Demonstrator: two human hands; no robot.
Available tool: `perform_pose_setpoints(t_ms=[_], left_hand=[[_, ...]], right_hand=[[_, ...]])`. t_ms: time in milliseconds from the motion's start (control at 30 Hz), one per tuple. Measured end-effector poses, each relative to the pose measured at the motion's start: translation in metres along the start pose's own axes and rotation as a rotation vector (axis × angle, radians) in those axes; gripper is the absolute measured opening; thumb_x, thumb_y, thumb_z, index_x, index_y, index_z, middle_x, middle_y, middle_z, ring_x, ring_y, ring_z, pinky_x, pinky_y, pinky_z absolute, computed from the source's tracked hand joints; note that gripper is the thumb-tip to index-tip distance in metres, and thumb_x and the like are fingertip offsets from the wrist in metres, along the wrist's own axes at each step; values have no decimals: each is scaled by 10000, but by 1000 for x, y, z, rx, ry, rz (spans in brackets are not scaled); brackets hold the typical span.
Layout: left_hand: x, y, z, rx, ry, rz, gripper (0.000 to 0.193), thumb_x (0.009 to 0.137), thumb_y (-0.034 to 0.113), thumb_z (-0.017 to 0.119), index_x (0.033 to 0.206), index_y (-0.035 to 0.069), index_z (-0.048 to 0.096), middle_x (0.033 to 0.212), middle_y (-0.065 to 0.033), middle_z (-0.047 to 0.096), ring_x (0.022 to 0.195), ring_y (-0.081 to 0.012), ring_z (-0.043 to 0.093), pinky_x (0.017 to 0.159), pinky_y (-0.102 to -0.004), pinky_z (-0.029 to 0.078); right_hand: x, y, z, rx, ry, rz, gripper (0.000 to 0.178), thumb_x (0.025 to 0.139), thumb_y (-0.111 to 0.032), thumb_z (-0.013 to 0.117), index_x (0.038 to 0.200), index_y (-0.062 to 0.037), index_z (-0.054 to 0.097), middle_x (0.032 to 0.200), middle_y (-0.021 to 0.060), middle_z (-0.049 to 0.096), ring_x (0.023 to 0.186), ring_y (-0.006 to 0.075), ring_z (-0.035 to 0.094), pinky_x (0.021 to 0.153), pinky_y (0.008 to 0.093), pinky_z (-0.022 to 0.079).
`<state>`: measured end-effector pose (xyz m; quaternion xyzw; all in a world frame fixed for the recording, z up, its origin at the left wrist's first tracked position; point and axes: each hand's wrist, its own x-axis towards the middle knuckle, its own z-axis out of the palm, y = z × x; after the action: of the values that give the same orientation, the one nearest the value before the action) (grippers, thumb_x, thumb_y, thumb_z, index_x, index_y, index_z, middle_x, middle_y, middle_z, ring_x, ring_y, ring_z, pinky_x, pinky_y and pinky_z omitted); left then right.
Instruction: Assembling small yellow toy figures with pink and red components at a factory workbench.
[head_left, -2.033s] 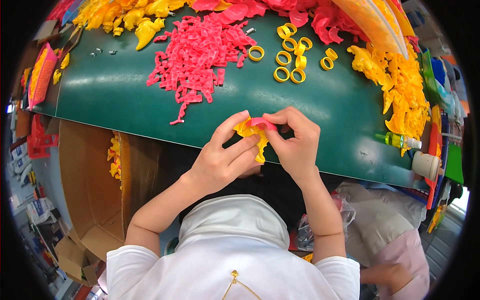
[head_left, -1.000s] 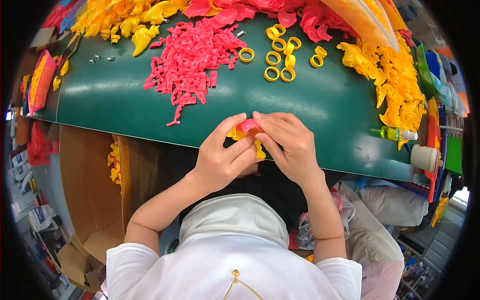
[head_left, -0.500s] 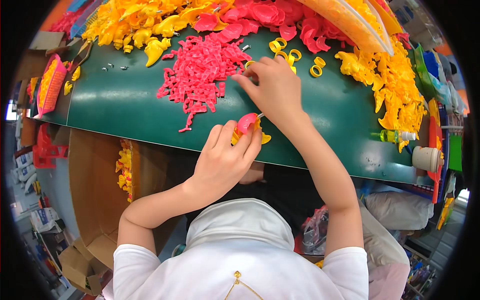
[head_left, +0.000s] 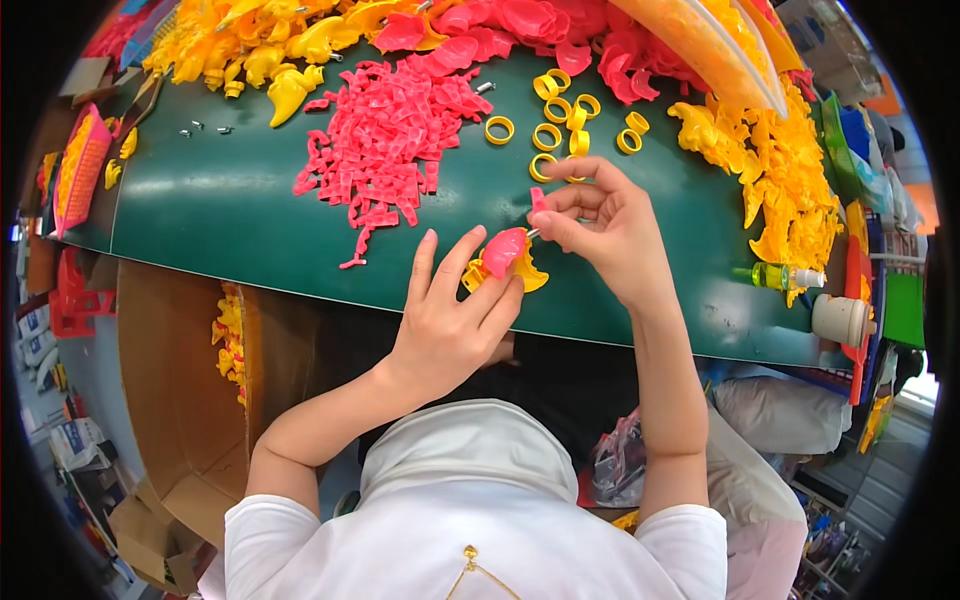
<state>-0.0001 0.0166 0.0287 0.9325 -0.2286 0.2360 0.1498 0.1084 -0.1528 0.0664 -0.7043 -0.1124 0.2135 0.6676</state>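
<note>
My left hand [head_left: 445, 325] holds a yellow plastic part [head_left: 532, 276] with a rounded pink shell [head_left: 504, 250] on it, just above the near table edge. A thin metal pin [head_left: 533, 233] sticks out from this piece toward the right. My right hand [head_left: 612, 232] pinches a small pink plastic piece [head_left: 538, 200] between thumb and finger, close by the pin. Whether the small piece touches the pin I cannot tell. Beyond the hands lies a heap of small pink pieces [head_left: 375, 125]. Several yellow rings [head_left: 547, 137] lie past my right hand.
Yellow parts [head_left: 290, 92] and pink shells [head_left: 530, 22] are heaped along the far side of the green table [head_left: 220, 205]. More yellow parts [head_left: 790, 190] and a small spray bottle [head_left: 785, 276] lie at the right. A cardboard box [head_left: 180, 370] stands below the left edge.
My right hand has come back from the small pink heap toward my left hand, now with a small pink piece in its fingers. The left hand keeps its hold.
</note>
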Motion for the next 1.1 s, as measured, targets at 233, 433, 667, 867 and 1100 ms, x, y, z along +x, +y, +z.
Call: perform_pose_setpoints(t_ms=[233, 433, 667, 867, 1100], left_hand=[[1, 0, 7, -29, 11, -2, 294, 676, 122, 681, 962, 53, 677, 1017, -79, 631, 1062, -333, 571, 991, -597, 378], [6, 5, 2, 2, -18, -40, 285, 677, 123, 681, 954, 59, 674, 988, -72, 618, 1056, -308, 557, 986, -586, 381], [6, 4, 3, -20, -21, -60, 277, 692, 102, 665, 966, 64, 667, 973, -70, 610, 1056, -303, 550, 995, -582, 372], [9, 5, 4, -28, -11, -63, 250, 709, 92, 650, 956, 61, 667, 974, -76, 609, 1051, -311, 550, 1002, -577, 369], [8, 2, 3, -26, -28, -52, 251, 697, 94, 650, 944, 57, 661, 959, -81, 602, 1047, -323, 545, 1010, -578, 361]], right_hand=[[-46, 22, 3, -73, 147, -52, 207, 847, 38, 645, 1053, 37, 659, 958, 82, 674, 879, 129, 646, 775, 246, 525], [-43, 46, 24, -569, 385, -470, 127, 755, 38, 716, 875, -3, 708, 878, 84, 708, 827, 177, 647, 734, 287, 510], [-43, 53, 34, -609, 482, -492, 106, 708, 21, 750, 794, -20, 704, 794, 66, 693, 759, 201, 613, 692, 298, 478], [-42, 52, 37, -670, 481, -509, 113, 709, 8, 752, 801, -22, 693, 819, 62, 690, 767, 217, 600, 682, 318, 477], [-44, 40, 31, -804, 374, -481, 111, 737, 10, 710, 837, -32, 687, 845, 46, 678, 835, 246, 565, 713, 324, 472]])
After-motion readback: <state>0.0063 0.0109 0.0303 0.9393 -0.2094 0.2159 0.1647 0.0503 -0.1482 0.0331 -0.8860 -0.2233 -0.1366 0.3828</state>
